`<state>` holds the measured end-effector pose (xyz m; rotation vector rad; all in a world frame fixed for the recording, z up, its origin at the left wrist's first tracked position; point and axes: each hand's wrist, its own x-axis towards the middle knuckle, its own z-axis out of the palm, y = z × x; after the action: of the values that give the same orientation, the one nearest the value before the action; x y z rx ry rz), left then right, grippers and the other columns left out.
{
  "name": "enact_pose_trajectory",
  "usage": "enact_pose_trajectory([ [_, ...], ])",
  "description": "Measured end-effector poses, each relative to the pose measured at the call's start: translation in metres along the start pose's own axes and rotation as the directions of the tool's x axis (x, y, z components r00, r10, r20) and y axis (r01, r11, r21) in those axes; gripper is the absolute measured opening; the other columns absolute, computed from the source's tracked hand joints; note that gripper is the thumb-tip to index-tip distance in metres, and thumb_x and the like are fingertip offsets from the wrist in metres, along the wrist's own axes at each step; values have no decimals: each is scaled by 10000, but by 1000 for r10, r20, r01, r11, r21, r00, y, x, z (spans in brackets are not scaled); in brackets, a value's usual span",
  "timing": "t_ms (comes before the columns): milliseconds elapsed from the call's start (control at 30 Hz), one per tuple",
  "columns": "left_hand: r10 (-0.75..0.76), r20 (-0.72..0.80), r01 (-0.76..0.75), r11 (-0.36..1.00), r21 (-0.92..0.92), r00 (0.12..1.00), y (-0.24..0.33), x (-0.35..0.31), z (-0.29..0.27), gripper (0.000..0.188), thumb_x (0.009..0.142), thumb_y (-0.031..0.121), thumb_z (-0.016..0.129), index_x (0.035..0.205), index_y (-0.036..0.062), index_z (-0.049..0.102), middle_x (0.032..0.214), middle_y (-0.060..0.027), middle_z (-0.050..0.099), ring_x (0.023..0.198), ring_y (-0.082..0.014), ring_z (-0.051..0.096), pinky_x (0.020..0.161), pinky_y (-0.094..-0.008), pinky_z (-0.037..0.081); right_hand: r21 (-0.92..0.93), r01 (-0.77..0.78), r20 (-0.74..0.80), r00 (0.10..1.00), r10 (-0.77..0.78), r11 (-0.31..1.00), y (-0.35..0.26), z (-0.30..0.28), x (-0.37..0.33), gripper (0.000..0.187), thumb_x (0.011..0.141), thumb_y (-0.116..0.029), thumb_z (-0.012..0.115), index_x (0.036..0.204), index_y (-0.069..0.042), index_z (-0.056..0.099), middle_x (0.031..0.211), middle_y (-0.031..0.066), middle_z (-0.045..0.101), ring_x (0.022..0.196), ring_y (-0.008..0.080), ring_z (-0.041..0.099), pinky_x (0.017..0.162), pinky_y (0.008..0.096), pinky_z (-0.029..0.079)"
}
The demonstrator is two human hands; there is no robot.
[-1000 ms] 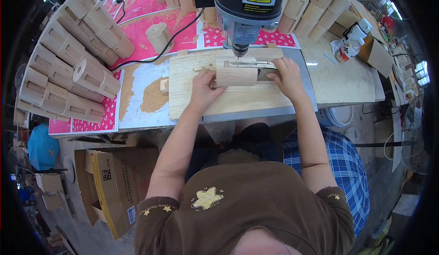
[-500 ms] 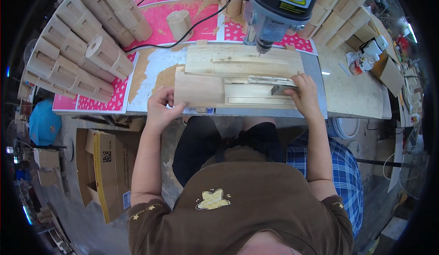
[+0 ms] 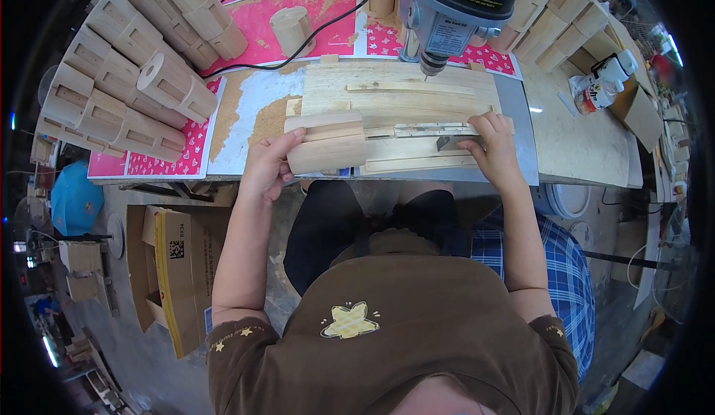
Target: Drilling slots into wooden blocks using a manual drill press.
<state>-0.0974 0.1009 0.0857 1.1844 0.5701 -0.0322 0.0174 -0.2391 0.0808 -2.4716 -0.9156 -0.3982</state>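
My left hand grips the left end of a rounded wooden block, thumb on top and fingers curled below. A lengthwise seam runs along the block's upper face. To its right, my right hand closes thumb and fingers on what looks like a try square, with a pale marked blade and a dark grey stock. The blade points left toward the block; whether they touch I cannot tell. Under both lies a pale wooden board with narrow strips on it.
A bench drill stands just beyond the board, its bit pointing down. Stacked wooden cylinders rise at the left, with more at the right. One cylinder stands behind a black cable. White bottles sit far right.
The wooden block has turned, so its seam now shows on top. My left thumb has moved up onto it. My right hand and the square have shifted slightly left.
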Motion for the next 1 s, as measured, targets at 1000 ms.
enact_pose_trajectory([
  [1000, 701, 307, -618, 239, 749, 643, -74, 92, 83, 665, 535, 221, 818, 1154, 114, 599, 871, -37, 577, 882, -231, 519, 817, -391, 344, 91, 19, -165, 986, -3, 996, 32, 38, 50, 325, 694, -86, 709, 1004, -86, 609, 912, 80, 591, 912, 288, 529, 873, 376, 396],
])
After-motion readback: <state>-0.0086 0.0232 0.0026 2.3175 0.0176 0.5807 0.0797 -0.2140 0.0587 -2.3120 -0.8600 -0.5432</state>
